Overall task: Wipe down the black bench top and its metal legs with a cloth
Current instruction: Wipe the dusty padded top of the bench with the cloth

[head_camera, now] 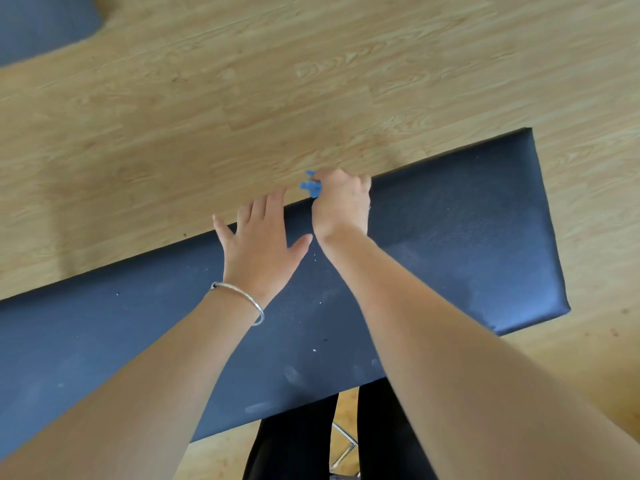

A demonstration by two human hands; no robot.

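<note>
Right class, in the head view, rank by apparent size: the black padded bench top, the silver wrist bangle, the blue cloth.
1. Black padded bench top, largest by far.
2. Silver wrist bangle.
3. Blue cloth, smallest as seen, but the right hand hides most of it.

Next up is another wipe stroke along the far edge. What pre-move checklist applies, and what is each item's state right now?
1. Cloth held: right hand grips the blue cloth: ok.
2. Cloth touching the far edge of the black bench top: hidden by the hand, cannot tell.
3. Bracing: left hand rests flat on the top, fingers spread: ok.
4. Top clean: white specks and smudges show near the body: not ok.
5. Metal leg wiped: only a small part is in view, cannot tell.
</note>
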